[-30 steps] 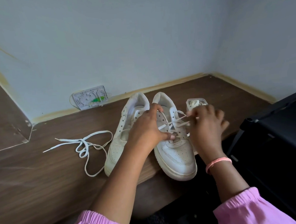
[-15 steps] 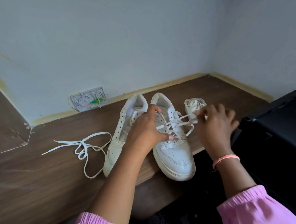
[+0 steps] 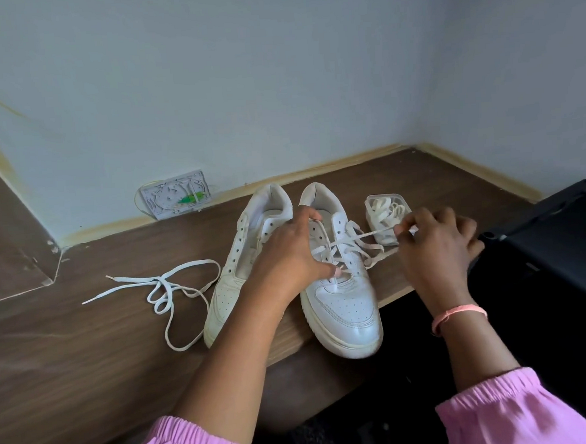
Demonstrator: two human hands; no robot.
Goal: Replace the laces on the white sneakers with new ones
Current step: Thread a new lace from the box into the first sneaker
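Two white sneakers (image 3: pixel 336 281) are being kept side by side, toes near, on a brown wood-grain desk (image 3: pixel 70 355); the left one is standing bare of lace, its eyelets open. The right sneaker (image 3: pixel 344 301) is being steadied by the left hand (image 3: pixel 287 256), fingers curled over the tongue and lace crossings, thumb pressing low by the bottom eyelets. A flat white lace (image 3: pixel 354 242) is being pinched near its end by the right hand (image 3: pixel 434 247) and drawn out to the right, fairly taut. Whether it is old or new cannot be told. A removed lace (image 3: pixel 165 291) is lying limp and looped on the desk, left of the shoes. A clear plastic tub (image 3: pixel 387 212) with coiled laces is sitting far right, just beside the right sneaker. The lace is judged light, soft and floppy, likely to snag at eyelets; it is best taken at the stiff tip. The smooth leather-like upper is judged firm enough to be braced against.
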